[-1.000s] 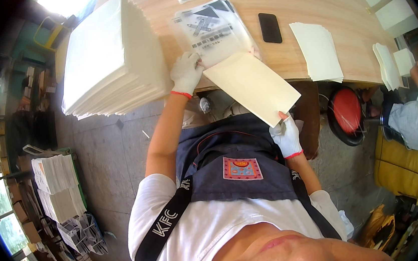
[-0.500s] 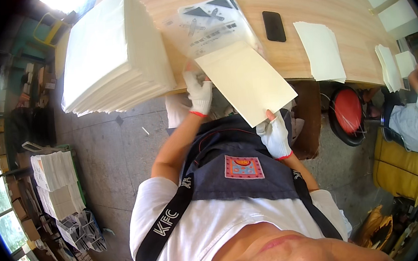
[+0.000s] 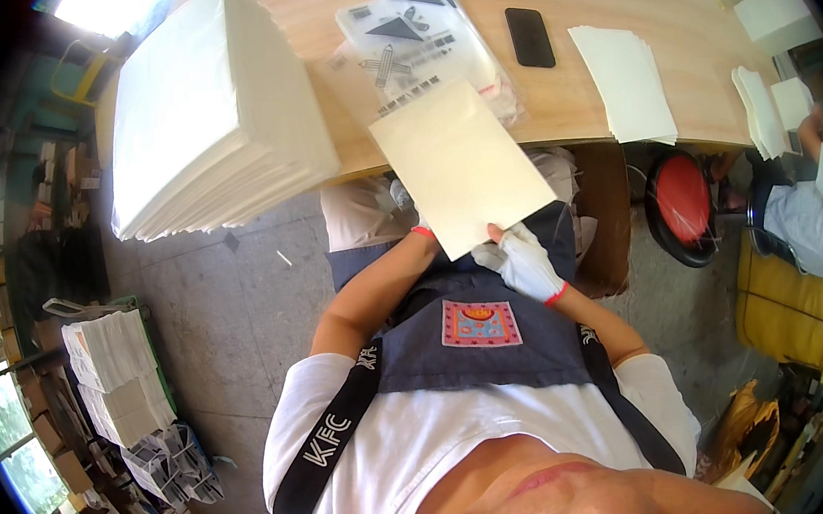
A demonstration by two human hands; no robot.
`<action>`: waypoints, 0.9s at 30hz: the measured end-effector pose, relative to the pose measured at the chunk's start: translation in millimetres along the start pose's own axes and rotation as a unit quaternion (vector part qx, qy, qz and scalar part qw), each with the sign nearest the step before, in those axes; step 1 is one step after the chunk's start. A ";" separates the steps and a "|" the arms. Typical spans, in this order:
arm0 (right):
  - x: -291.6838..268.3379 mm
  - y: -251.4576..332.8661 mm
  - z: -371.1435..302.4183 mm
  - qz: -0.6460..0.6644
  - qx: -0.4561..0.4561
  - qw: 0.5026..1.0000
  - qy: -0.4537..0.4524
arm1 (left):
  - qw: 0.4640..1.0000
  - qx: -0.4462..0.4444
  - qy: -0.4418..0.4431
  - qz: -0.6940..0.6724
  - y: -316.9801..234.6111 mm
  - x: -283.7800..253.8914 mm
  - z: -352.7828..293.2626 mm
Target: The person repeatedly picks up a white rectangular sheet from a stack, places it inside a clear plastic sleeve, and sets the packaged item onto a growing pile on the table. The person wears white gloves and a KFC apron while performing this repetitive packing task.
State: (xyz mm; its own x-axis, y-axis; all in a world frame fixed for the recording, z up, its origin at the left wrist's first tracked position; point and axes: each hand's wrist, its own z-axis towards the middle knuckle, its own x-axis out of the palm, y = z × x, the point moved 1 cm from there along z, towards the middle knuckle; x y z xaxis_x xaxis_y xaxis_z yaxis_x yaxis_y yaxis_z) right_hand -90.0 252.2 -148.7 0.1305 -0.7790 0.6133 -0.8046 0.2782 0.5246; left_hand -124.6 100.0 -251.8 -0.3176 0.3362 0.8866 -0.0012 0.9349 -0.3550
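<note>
Cream paper [image 3: 463, 168], a thin rectangular stack or booklet, is held tilted over my lap, its far end reaching above the table's front edge. My right hand [image 3: 523, 261], in a white knit glove with a bare thumb, is closed on the near edge, thumb on top. My left hand [image 3: 402, 195], also gloved, is mostly hidden behind the paper's left side; its fingers cannot be made out. Just beyond the paper lies a pile of clear plastic bags [image 3: 416, 43] with dark printed drawings.
A tall white paper stack [image 3: 175, 111] overhangs the wooden table [image 3: 577, 122] at left. A black phone [image 3: 530, 37] and white sheets [image 3: 624, 83] lie to the right. Nearby are a red round stool [image 3: 683, 199], bundled paper on a cart [image 3: 120, 369], and another person's arm [image 3: 813, 134].
The cream paper has shifted slightly left and nearer to me. My left hand has slid from the paper's far left corner to behind it, and my right hand has moved slightly left.
</note>
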 end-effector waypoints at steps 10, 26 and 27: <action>17.9 -3.7 8.8 -0.036 0.003 0.999 -0.010 | 0.999 -0.004 -0.003 0.050 -40.5 -8.4 -2.5; 15.7 -10.4 76.6 0.008 -0.044 0.998 -0.048 | 0.975 0.112 -0.113 0.152 6.4 -39.7 -33.7; 25.3 -7.7 94.4 0.077 -0.067 0.994 -0.038 | 0.961 0.089 -0.128 0.228 9.1 -47.1 -27.7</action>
State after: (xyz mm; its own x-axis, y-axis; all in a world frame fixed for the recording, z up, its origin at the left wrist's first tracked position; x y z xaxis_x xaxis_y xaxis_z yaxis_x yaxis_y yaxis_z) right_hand -135.2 177.3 -193.0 -0.0360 -0.7599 0.6491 -0.7265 0.4659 0.5051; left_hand -83.3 95.8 -288.6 -0.5460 0.6465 0.5328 0.0380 0.6545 -0.7551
